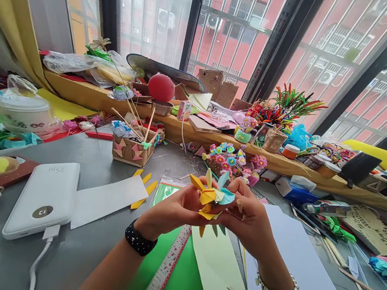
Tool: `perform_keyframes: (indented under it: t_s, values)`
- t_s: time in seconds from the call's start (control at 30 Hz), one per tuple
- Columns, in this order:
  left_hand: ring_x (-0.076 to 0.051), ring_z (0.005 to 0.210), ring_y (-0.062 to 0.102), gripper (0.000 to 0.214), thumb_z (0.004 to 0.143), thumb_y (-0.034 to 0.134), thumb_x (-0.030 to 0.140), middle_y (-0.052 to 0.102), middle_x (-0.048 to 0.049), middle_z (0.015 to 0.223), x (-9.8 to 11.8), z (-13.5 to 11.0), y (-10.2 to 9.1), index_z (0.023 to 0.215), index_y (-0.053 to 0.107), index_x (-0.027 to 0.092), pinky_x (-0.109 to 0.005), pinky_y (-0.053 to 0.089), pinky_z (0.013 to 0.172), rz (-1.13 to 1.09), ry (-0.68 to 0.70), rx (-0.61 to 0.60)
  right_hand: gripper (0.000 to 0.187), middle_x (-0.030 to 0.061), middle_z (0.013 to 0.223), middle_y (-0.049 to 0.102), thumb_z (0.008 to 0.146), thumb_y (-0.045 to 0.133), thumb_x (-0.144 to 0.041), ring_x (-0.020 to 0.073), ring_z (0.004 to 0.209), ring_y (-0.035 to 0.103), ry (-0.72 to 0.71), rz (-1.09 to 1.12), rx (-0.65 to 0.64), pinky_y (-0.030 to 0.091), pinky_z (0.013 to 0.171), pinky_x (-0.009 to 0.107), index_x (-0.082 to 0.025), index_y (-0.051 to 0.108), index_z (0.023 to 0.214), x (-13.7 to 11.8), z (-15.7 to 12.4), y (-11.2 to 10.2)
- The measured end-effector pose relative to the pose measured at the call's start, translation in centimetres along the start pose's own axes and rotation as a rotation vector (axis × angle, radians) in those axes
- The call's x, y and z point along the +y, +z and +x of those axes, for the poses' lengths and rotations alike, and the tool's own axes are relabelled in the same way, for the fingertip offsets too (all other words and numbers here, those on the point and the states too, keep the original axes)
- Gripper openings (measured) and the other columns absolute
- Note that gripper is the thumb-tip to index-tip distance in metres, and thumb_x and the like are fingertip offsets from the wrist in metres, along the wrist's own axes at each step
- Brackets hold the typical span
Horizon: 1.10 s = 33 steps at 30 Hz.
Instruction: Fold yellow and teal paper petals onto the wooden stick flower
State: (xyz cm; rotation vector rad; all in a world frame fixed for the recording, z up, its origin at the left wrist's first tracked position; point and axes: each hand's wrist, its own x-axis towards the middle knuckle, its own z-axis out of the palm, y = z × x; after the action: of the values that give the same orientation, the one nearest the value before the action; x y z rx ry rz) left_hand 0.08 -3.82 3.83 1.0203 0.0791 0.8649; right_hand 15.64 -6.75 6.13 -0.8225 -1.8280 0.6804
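Both hands hold up a folded paper flower (213, 196) with yellow, pale cream and light blue petals, above the middle of the table. My left hand (181, 205) is closed on its yellow side, thumb at the lower petals. On the blue side, my right hand (247, 212) pinches it with bent fingers. Green and yellow petal tips stick out beneath the hands. Below lie a green sheet (175, 272), a patterned ruler (166, 268) with a red dotted edge, and a pale green paper strip (218, 273).
A white power bank (45, 201) with a cable lies at left, beside a white paper strip (110, 200) and yellow paper petals (145, 191). Behind stand a cardboard box (133, 148) with sticks and a bunch of small flowers (230, 160). White sheets (305, 271) lie right; a crowded sill (174, 125) runs behind.
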Motion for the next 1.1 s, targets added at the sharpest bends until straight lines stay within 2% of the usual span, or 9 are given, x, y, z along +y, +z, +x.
perform_keyframes:
  t_s: [0.33,0.53,0.7,1.1]
  values:
    - [-0.016,0.092,0.059,0.041,0.062,0.066,-0.001,0.062,-0.0025,0.095,-0.20,-0.16,-0.35,0.095,0.053,0.021,-0.019,0.044,0.072,0.032,0.008,0.008,0.008,-0.0005,0.072,0.036,0.072,0.063,-0.032,0.0131,0.066,0.039,-0.007,-0.021,0.024,0.038,0.051,0.023,-0.025,0.068,0.074,-0.15,-0.14,0.34]
    - [-0.014,0.086,0.059,0.041,0.062,0.066,-0.001,0.063,-0.0017,0.092,-0.12,-0.06,-0.12,0.094,0.055,0.021,-0.019,0.044,0.071,0.023,0.002,0.035,0.009,0.0001,0.073,0.037,0.074,0.061,-0.029,0.0136,0.068,0.039,-0.009,-0.058,0.034,0.038,0.050,0.023,-0.022,0.064,0.071,-0.27,-0.15,0.48]
    - [-0.010,0.075,0.058,0.037,0.063,0.065,-0.001,0.063,0.0000,0.084,0.03,-0.14,0.11,0.091,0.056,0.020,-0.015,0.042,0.060,0.005,0.010,0.046,0.008,0.0000,0.072,0.035,0.076,0.059,-0.027,0.0129,0.064,0.037,-0.032,-0.095,0.026,0.036,0.046,0.021,-0.021,0.063,0.071,-0.47,-0.12,0.59]
    - [-0.010,0.077,0.058,0.037,0.062,0.067,0.001,0.062,0.0003,0.083,0.23,-0.11,0.38,0.091,0.056,0.021,-0.016,0.043,0.066,0.001,0.023,0.026,0.006,0.0002,0.075,0.035,0.075,0.060,-0.027,0.0128,0.066,0.039,-0.005,-0.064,0.047,0.037,0.046,0.022,-0.022,0.062,0.072,-0.36,-0.20,0.71]
